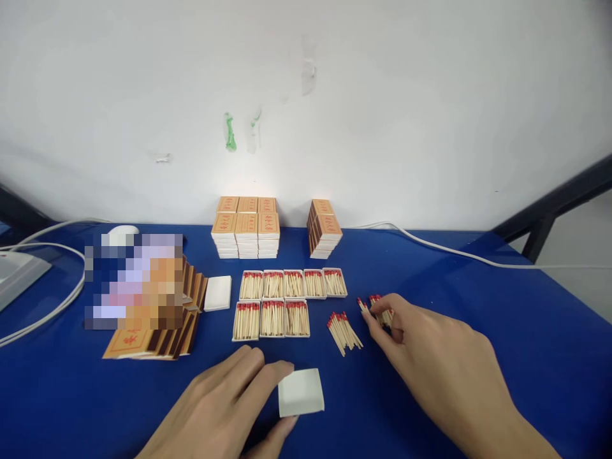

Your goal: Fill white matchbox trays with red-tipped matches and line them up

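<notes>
The left hand [224,395] pinches the white tray [301,393] at the worktop's [478,280] near side by opposite edges, sensible for likely light, crushable card, while the right hand [440,357] curls narrowly round matches [375,298], grip unclear.

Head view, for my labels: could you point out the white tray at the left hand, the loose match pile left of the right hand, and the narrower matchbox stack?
White tray [301,392]: head view, middle of its upward face.
Loose match pile [345,329]: head view, mid-pile sticks.
Narrower matchbox stack [329,224]: head view, front top.
</notes>
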Available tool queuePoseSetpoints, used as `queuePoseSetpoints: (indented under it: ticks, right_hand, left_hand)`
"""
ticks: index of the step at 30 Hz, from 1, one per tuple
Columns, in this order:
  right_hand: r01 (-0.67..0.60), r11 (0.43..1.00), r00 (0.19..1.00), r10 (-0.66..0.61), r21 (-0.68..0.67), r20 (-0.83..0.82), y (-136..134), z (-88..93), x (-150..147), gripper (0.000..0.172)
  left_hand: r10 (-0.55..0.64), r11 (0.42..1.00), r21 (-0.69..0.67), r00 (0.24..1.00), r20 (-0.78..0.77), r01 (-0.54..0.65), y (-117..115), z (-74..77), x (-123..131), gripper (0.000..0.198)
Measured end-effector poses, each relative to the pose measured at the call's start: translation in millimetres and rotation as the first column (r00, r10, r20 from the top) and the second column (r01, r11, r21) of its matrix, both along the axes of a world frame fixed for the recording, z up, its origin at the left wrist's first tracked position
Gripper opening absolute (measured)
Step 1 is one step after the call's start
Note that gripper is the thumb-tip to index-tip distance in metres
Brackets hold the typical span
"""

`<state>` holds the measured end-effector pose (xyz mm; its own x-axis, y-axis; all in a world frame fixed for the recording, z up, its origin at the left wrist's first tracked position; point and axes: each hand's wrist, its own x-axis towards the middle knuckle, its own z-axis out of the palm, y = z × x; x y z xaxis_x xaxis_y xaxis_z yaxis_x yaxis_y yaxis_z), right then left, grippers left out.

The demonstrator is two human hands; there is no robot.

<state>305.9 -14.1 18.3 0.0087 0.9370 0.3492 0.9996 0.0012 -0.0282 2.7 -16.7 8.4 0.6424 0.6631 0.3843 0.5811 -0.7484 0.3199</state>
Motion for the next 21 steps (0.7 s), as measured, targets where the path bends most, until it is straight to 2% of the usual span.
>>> queuePoseSetpoints:
  ticks: [5, 14, 21]
  right_hand:
    - [-0.055, 0.998, 0.997, 0.053, -0.030, -0.056, -0.2, -0.6, 1.0, 0.037]
    - [-0.066, 0.997, 0.996, 0.064, -0.037, -0.066, 0.5, 1.0, -0.5, 0.043]
    - [-0.077, 0.996, 0.994, 0.073, -0.050, -0.085, -0.4, 1.2, 0.7, 0.038]
  left_hand:
    - [-0.008, 1.000, 0.007, 1.000, -0.005, 0.008, 0.0, -0.9, -0.3, 0.023]
    - [0.003, 1.000, 0.015, 1.000, 0.001, -0.003, -1.6, -1.7, -3.4, 0.023]
    - [0.008, 1.000, 0.012, 1.000, 0.020, -0.008, -1.0, -1.2, -0.7, 0.023]
